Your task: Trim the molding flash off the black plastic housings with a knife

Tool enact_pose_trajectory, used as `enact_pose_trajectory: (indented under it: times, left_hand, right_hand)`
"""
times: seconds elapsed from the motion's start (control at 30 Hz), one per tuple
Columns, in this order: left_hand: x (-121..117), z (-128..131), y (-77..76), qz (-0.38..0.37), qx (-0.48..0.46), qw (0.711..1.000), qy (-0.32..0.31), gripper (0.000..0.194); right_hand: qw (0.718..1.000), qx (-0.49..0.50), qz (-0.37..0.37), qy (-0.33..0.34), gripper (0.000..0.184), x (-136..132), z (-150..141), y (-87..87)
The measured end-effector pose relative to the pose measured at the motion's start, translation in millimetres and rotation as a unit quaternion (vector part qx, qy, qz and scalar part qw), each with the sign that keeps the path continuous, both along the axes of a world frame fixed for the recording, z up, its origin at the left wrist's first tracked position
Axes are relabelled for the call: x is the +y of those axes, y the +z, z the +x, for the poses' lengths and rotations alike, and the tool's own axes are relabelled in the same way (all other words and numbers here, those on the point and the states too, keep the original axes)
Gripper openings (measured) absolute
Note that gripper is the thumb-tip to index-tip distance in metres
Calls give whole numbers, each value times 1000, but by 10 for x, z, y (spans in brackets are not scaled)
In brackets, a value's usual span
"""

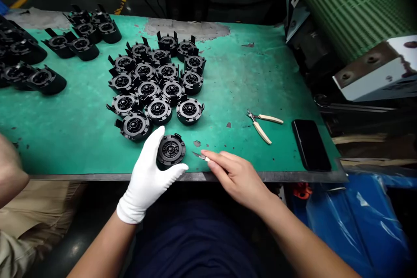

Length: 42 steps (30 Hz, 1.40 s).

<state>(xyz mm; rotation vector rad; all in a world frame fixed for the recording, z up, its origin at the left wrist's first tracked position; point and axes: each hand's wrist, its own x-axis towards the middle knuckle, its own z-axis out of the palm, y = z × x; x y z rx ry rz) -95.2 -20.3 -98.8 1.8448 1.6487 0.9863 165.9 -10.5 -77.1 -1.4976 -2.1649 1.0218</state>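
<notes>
My left hand [148, 178], in a white glove, grips a round black plastic part [171, 150] between thumb and fingers just above the front edge of the green mat [81, 130]. My bare right hand [236, 176] is beside it to the right, fingers pinched on a small blade [199, 155] whose metal tip points left toward the part. A cluster of several like black parts [156, 84] lies on the mat just behind my left hand.
More black parts [48, 52] lie at the mat's far left. Cutting pliers with pale handles [262, 124] and a black phone [310, 144] rest at the right. A green conveyor machine [355, 21] stands at the right. Another person's arm [9, 169] shows at the left edge.
</notes>
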Motion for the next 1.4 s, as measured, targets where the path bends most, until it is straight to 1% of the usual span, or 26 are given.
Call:
enact_pose_trajectory:
  times: [0.1, 0.23, 0.3, 0.37, 0.4, 0.43, 0.47, 0.53, 0.6, 0.67, 0.73, 0.8, 0.87, 0.9, 0.97, 1.0, 1.07, 1.1, 1.17, 1.2, 1.23, 1.3, 1.37, 1.4]
  left_hand:
    - [13, 95, -35, 5, 11, 1000, 14, 95]
    - [40, 122, -44, 2, 18, 1000, 21, 92]
    - [48, 122, -37, 14, 28, 999, 22, 90]
    - [53, 125, -29, 21, 38, 999, 23, 88]
    - [55, 127, -28, 23, 40, 999, 22, 87]
    - [56, 130, -27, 25, 42, 999, 22, 86]
    - [58, 132, -28, 26, 43, 999, 21, 85]
    - [59, 134, -33, 29, 41, 999, 19, 84]
    - [60, 133, -36, 30, 37, 999, 20, 84]
    - [60, 131, -36, 29, 33, 999, 21, 84]
    - [58, 130, -37, 29, 33, 999, 19, 85]
    - [56, 131, -44, 32, 36, 999, 19, 84]
    - [54, 134, -57, 36, 38, 998, 20, 84]
    - [52, 133, -61, 38, 37, 998, 21, 84]
    - [50, 124, -48, 31, 20, 999, 29, 84]
    - [47, 113, -25, 16, -3, 999, 35, 85]
    - [37, 83, 66, -46, -81, 995, 43, 82]
    - [27, 68, 131, -87, -129, 987, 43, 78]
    - [-6, 50, 280, -172, -216, 961, 24, 67]
    - [-33, 53, 352, -208, -243, 948, 8, 63]
    - [-69, 66, 416, -237, -258, 937, -10, 60]
    - [-169, 122, 496, -274, -266, 924, -34, 55]
    - [-304, 203, 502, -269, -252, 929, -33, 53]
    - [-379, 247, 478, -249, -240, 938, -24, 53]
  right_hand:
    - [994, -77, 56, 59, 39, 114, -125, -21]
    - [978, -154, 106, 92, 38, 238, -147, -43]
    - [968, -201, 132, 74, 39, 338, -84, -41]
    - [960, -236, 151, 30, 39, 442, 4, -28]
    - [959, -239, 155, 13, 39, 482, 45, -15]
    - [961, -230, 153, 9, 38, 506, 77, 1]
    - [966, -213, 145, 22, 38, 511, 95, 22]
    - [974, -176, 124, 74, 38, 473, 82, 63]
    - [974, -158, 109, 118, 38, 407, 21, 89]
    - [971, -164, 113, 136, 38, 361, -48, 86]
    - [966, -187, 128, 128, 39, 362, -89, 57]
    - [961, -216, 146, 91, 40, 401, -87, 17]
    - [963, -223, 144, 46, 40, 445, -54, -9]
    - [969, -208, 132, 29, 40, 457, -34, -11]
    - [987, -133, 87, 15, 40, 438, -6, 8]
    - [995, -82, 62, 13, 40, 403, -2, 26]
    - [999, 23, 8, 23, 44, 282, -24, 65]
    - [997, 72, -18, 34, 51, 199, -48, 78]
    - [984, 156, -57, 57, 71, 5, -111, 76]
    - [977, 190, -66, 63, 75, -100, -146, 60]
    - [972, 220, -64, 61, 74, -205, -183, 33]
    - [962, 266, -44, 34, 64, -408, -257, -45]
    - [945, 320, -54, -34, 55, -590, -340, -132]
    - [928, 354, -79, -82, 53, -670, -386, -171]
